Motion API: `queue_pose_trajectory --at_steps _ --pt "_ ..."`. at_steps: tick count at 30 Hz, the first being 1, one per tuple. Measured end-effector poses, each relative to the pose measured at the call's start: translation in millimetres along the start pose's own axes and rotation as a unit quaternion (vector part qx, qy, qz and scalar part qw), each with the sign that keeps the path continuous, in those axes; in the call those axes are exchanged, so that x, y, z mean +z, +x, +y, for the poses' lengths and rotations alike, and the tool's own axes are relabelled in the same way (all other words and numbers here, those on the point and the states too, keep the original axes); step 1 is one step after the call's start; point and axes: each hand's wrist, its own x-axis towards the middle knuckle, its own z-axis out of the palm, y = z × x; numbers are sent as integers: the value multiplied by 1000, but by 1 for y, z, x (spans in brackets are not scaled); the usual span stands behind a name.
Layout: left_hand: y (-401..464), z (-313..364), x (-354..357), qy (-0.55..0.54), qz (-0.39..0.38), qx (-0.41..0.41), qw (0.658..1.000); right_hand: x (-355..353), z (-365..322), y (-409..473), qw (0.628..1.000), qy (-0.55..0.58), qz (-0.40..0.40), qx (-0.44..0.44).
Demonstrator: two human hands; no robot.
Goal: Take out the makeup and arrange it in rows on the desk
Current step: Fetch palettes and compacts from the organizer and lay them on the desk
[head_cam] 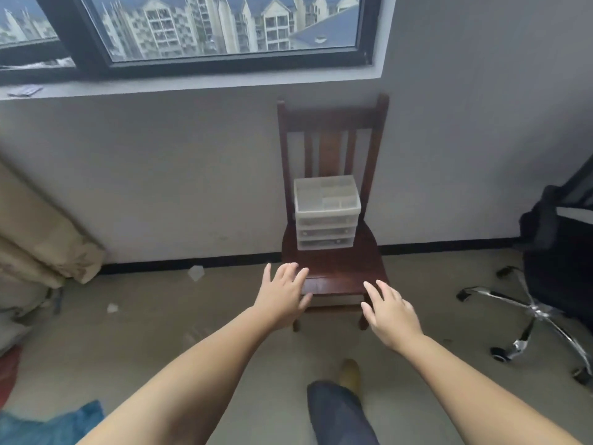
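Observation:
A translucent plastic drawer organizer (326, 213) with three shut drawers and an open compartmented top stands on the seat of a dark wooden chair (337, 271) against the wall. What lies inside the drawers is too blurred to tell. My left hand (284, 295) reaches forward with fingers spread, over the front left edge of the seat. My right hand (390, 311) is stretched out at the front right corner of the seat, fingers apart. Both hands are empty and well short of the organizer.
A black office chair with a chrome wheeled base (536, 313) stands at the right. Beige curtains (41, 248) hang at the left. Blue cloth (48, 425) lies at the lower left. My leg and shoe (348, 377) are on the floor below the chair. Scraps litter the floor (195, 273).

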Motion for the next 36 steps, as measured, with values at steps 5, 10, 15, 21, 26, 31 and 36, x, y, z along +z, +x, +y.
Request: queue_pose_trajectory --at_steps 5,10,15,21,26,31,36 --pt "121 -25 9 -8 -9 -22 1000 1 19 125 998 14 -53 -9" --pt "227 -38 26 -77 -45 -72 993 11 39 250 982 93 -161 18" --pt "303 -53 61 -106 -54 -58 991 53 34 342 875 380 -238 182" --pt "367 -71 122 -96 -4 -38 995 120 9 420 675 622 -209 336" --pt "375 -78 161 -73 108 -3 991 165 -4 477 495 742 -133 432" --pt "378 -77 171 -76 123 -2 989 187 -4 487 410 782 -112 455" --pt "377 -78 172 -84 111 -4 990 192 -4 461 436 755 -126 472"
